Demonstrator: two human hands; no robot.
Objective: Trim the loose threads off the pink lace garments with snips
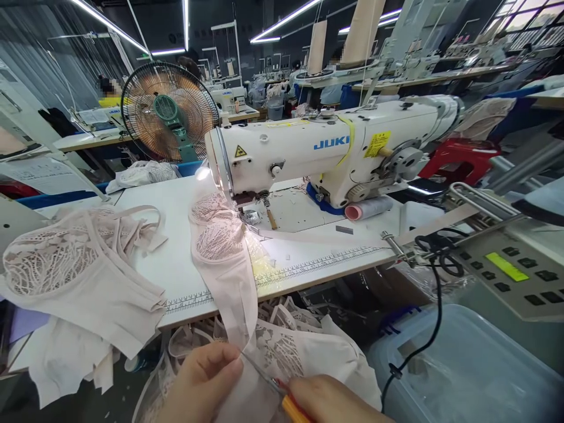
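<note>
A pale pink lace bra (222,247) hangs from the sewing machine (282,154) over the table's front edge. My left hand (207,376) pinches the lower end of its fabric between thumb and fingers. In my right hand (330,399) is a pair of scissors (268,379) with red-orange handles. Their blades point up and left, with the tips at the fabric beside my left fingertips. Whether the blades are open or closed I cannot make out. Below the table edge, more pale lace bras (317,346) lie bunched under both hands.
A pile of lace bras (88,252) covers the table's left end. At the right stand a control panel (511,270), a black cable (434,329) and a clear plastic bin (476,376). Behind the table is a fan (170,111). A pink-cored roll (368,208) lies by the machine.
</note>
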